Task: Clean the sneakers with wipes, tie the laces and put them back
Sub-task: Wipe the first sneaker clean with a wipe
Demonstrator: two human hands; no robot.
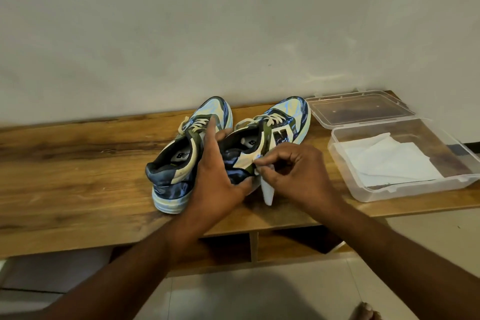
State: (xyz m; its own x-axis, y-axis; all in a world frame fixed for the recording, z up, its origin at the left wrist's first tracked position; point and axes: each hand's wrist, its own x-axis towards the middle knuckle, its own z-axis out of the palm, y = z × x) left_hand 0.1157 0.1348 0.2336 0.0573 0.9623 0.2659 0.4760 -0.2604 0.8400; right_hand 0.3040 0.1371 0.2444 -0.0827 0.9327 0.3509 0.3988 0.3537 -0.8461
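Two sneakers sit side by side on the wooden counter (78, 153), toes toward the wall. The left hand (218, 179) grips the heel of the right sneaker (275, 132), beside the left sneaker (181, 153). The right hand (298, 171) pinches a white wipe (267, 192) against that shoe's side, near a clear plastic box (405, 189) holding more wipes (389, 161).

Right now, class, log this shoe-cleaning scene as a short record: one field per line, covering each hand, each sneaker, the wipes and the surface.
left hand: left hand grips the heel of the right sneaker, steadying it
right hand: right hand pinches a white wipe against that sneaker's side
other sneaker: left sneaker stands upright on the bench, untouched
laces: loose on both, as far as visible
wipes supply: clear box with white wipes inside, lid open behind it
surface: wooden bench against a wall
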